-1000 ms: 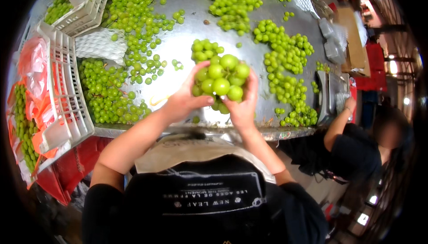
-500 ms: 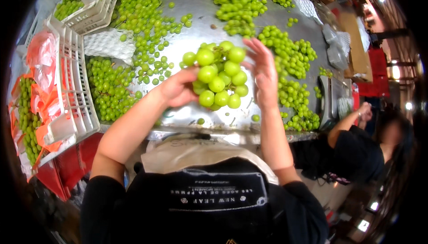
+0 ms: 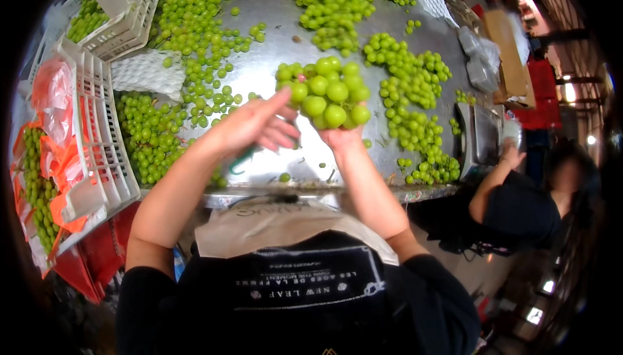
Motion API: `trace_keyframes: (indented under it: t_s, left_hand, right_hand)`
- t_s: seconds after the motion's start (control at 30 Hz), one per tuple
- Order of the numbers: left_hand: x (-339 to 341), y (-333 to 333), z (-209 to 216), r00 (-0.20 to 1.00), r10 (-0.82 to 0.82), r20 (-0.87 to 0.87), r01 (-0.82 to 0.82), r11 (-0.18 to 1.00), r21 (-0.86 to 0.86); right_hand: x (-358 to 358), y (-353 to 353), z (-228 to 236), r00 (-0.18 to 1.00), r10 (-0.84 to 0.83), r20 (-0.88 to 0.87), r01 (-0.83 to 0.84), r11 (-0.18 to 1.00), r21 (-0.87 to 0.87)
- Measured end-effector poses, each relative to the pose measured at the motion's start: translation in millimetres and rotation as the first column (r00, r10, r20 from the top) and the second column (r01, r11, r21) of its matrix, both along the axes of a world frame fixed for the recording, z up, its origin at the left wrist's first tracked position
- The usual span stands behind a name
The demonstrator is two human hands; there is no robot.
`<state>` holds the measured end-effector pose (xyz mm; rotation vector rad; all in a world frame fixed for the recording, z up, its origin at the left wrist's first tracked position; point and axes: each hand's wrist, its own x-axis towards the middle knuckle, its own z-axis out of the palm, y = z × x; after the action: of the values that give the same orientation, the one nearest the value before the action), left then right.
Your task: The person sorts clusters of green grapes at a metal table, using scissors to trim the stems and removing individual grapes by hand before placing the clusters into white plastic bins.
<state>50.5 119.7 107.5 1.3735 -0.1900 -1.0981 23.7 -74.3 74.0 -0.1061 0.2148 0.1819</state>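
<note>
A bunch of large green grapes (image 3: 332,93) is held up over the metal table. My right hand (image 3: 342,135) supports it from below, fingers mostly hidden behind the fruit. My left hand (image 3: 261,123) is off the bunch at its near left side, its fingers spread and a bit blurred. Just below the left hand a curved green loop (image 3: 243,161) shows on the table; the rest of it is hidden. A small pinkish spot appears among the grapes on the bunch's left side.
Loose grapes (image 3: 195,24) cover the table's left side. More bunches (image 3: 415,73) lie at the right and far middle. White crates (image 3: 107,134) stand at the left, beside white foam netting (image 3: 149,74). A scale (image 3: 483,135) sits at right, near a person (image 3: 519,186).
My left hand has come off the bunch. My right hand has moved from its right side to underneath, and the bunch has turned. The person at right has reached toward the scale.
</note>
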Motion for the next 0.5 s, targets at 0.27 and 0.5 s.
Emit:
trace_keyframes:
  t_s: [0.27,0.5]
  left_hand:
    - [5,-31,1,0.667,0.503,0.55,-0.318,0.859,-0.4]
    - [35,-36,-23,0.899,0.327,-0.293,-0.438,0.7,-0.564]
  right_hand:
    - [-5,10,21,0.999,0.044,-0.031,-0.045,0.999,-0.019]
    - [-25,18,54,0.993,0.06,-0.104,-0.083,0.97,-0.231]
